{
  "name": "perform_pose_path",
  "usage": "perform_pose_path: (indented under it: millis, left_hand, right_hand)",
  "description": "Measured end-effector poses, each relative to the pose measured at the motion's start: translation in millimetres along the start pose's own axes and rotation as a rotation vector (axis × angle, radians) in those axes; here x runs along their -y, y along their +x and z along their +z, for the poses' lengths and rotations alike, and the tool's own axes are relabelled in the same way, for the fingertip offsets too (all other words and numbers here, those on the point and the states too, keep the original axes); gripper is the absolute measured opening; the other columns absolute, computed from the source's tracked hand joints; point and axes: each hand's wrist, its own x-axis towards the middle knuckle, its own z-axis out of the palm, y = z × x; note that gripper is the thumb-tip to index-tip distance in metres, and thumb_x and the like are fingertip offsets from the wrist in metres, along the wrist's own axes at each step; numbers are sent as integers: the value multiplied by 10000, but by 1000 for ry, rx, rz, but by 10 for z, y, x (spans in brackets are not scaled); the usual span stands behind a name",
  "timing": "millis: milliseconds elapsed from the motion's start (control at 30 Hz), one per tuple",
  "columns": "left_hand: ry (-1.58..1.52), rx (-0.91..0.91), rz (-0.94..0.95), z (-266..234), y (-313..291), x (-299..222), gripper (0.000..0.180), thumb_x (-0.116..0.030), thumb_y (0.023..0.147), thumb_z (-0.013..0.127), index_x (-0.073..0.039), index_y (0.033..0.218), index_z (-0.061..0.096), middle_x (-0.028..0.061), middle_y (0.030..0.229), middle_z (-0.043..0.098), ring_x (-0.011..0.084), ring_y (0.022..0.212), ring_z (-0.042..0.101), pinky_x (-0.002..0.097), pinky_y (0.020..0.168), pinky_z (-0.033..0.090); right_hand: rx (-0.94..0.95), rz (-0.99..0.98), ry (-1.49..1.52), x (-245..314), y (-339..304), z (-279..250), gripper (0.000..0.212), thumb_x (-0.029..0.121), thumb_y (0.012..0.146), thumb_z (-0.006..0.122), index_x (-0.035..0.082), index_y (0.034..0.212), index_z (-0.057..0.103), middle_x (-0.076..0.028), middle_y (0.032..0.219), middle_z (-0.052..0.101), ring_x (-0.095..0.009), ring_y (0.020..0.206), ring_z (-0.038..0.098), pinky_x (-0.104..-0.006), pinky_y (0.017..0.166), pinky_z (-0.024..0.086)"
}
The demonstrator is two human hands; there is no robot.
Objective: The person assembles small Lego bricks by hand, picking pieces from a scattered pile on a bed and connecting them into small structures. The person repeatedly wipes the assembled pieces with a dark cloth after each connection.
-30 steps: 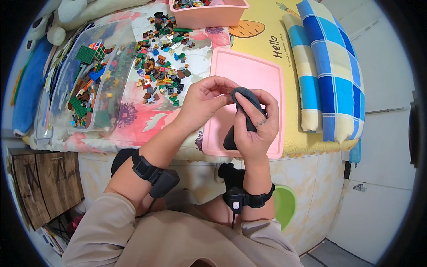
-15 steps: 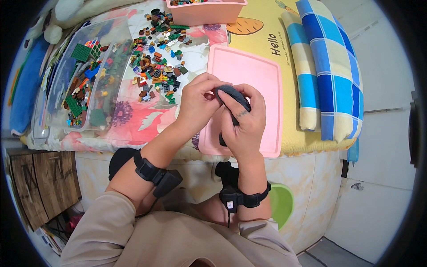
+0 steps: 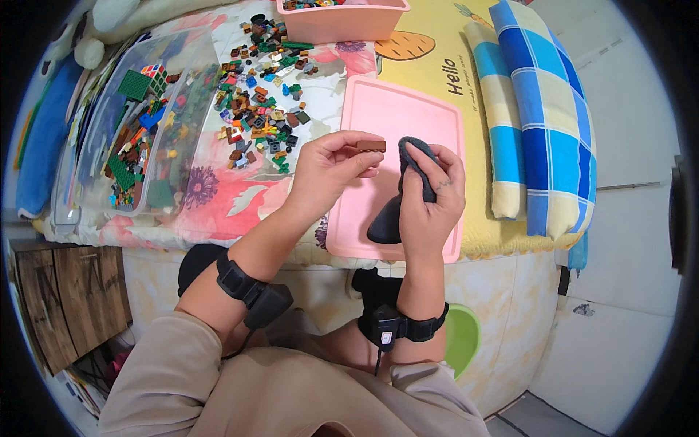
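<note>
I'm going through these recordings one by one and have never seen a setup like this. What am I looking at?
There is no robot here: these are a person's own bare hands. Every picture comes from one wide fisheye camera worn on the head, looking down, so straight edges bend near the rim. A black strapped device sits on each forearm.

The left hand pinches a brown toy brick. The right hand grips a dark gray cloth above a flat pink lid.

On the floral cover lie loose toy bricks. Nearby are a pink bin, a clear plastic box holding more bricks and a puzzle cube, and checked cushions at right.
</note>
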Motion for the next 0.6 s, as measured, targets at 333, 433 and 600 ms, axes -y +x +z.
perform_pose_path:
  millis: [333, 433, 600]
  left_hand:
    - [314, -68, 234, 36, -41, 8, 227, 27, 861, 708, 19, 1088, 708, 71, 1016, 713, 123, 906, 680, 250, 796, 564]
    - [255, -76, 200, 25, -45, -18, 210, 33, 856, 708, 21, 1065, 716, 82, 1025, 715, 131, 914, 685, 251, 801, 564]
    - [249, -77, 157, -2, -20, 12, 191, 40, 860, 695, 27, 1048, 723, 89, 1035, 718, 138, 918, 687, 261, 810, 562]
  right_hand:
    - [136, 14, 40, -27, -51, 74, 321, -47, 769, 636, 48, 1052, 754, -167, 1055, 635, -304, 935, 640, -357, 845, 525]
    - [170, 26, 50, -32, -54, 61, 323, -46, 772, 628, 42, 1057, 753, -170, 1042, 640, -303, 930, 648, -357, 842, 528]
    - [39, 45, 20, 28, -43, 40, 328, -47, 766, 634, 50, 1053, 758, -175, 1052, 640, -311, 934, 652, -364, 848, 531]
